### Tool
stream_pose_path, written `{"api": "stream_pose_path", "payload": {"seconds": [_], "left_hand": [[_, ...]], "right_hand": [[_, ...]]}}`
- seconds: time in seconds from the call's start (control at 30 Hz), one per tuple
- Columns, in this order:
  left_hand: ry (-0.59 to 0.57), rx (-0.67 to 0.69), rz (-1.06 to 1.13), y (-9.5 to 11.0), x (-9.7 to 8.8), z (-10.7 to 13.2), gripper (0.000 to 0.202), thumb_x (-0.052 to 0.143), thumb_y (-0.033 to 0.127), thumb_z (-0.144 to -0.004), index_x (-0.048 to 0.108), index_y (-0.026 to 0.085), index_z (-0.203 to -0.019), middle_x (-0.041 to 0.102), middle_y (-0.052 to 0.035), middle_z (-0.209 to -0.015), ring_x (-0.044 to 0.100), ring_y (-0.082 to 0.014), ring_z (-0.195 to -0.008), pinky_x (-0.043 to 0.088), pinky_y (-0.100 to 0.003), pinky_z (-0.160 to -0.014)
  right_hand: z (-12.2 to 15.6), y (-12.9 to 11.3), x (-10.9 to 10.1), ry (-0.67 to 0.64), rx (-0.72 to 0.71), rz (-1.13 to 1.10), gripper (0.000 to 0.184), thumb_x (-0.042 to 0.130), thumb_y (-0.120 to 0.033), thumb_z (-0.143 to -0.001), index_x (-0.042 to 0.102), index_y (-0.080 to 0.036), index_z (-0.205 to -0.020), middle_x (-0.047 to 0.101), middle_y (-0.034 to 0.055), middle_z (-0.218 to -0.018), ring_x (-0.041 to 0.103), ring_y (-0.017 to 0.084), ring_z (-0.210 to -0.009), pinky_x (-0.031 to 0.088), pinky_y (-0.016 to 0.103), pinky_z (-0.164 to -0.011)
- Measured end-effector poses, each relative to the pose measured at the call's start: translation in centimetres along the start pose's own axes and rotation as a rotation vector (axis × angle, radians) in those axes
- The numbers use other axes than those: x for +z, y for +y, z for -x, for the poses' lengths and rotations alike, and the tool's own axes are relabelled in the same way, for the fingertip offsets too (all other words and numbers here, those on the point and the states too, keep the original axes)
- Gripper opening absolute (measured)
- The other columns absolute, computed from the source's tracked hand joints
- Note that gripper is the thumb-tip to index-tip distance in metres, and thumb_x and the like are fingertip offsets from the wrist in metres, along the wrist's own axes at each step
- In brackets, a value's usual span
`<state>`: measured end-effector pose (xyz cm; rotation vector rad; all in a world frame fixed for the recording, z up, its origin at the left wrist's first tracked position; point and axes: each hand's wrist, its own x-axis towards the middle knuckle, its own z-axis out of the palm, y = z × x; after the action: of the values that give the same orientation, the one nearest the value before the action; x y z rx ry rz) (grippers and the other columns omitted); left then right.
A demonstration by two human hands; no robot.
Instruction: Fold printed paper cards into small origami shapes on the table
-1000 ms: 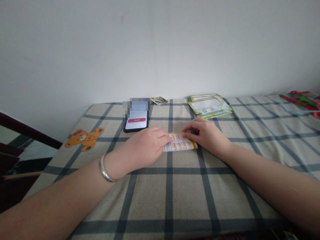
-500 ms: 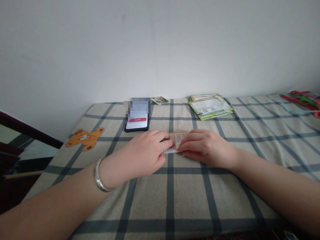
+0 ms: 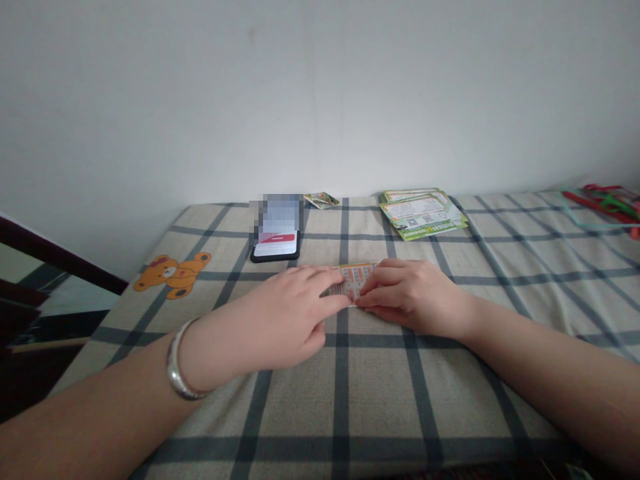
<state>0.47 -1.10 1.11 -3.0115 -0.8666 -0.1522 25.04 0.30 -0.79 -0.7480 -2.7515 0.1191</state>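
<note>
A small printed card [image 3: 354,274], orange and white with rows of boxes like a scratch card, lies flat on the checked tablecloth. My left hand [image 3: 287,313], a silver bracelet at its wrist, reaches over the card's left part with fingers stretched and apart, fingertips resting on it. My right hand [image 3: 407,293] covers the card's right part. Its fingers are bunched together with the tips down at the card's lower edge; whatever they pinch, if anything, is hidden.
Behind my left hand lies a smartphone [image 3: 276,247], its screen lit and partly blurred. Near the wall are a small crumpled packet [image 3: 323,200] and a stack of green-and-white cards [image 3: 423,217]. An orange bear cutout [image 3: 173,275] is left; red and green items [image 3: 607,203] lie far right.
My left hand has shifted slightly down and left, its index finger now stretched farther across the card and its fingers more spread. My right hand stays almost in place.
</note>
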Motion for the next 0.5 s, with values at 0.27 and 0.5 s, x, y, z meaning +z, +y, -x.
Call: {"api": "stream_pose_path", "payload": {"seconds": [0.27,0.5], "left_hand": [[-0.072,0.006,0.062,0.49,-0.73,-0.14,0.037,0.049,0.016,-0.081,0.061,0.024,-0.115,0.057,-0.0084,-0.121,0.054,-0.0252,-0.114,0.045,-0.043,-0.099],[-0.079,-0.011,0.071,0.44,-0.66,-0.05,0.035,0.052,0.019,-0.081,0.06,0.023,-0.114,0.055,-0.0082,-0.122,0.051,-0.0254,-0.116,0.042,-0.044,-0.102]], "right_hand": [[-0.06,-0.34,-0.56,-0.043,0.006,0.006,0.026,0.046,-0.03,-0.097,0.071,-0.023,-0.097,0.07,0.0037,-0.091,0.06,0.018,-0.088,0.047,0.031,-0.074],[-0.13,-0.26,-0.68,-0.085,-0.044,0.057,0.024,0.046,-0.028,-0.096,0.069,-0.024,-0.104,0.07,0.0031,-0.096,0.058,0.019,-0.09,0.046,0.031,-0.076]]}}
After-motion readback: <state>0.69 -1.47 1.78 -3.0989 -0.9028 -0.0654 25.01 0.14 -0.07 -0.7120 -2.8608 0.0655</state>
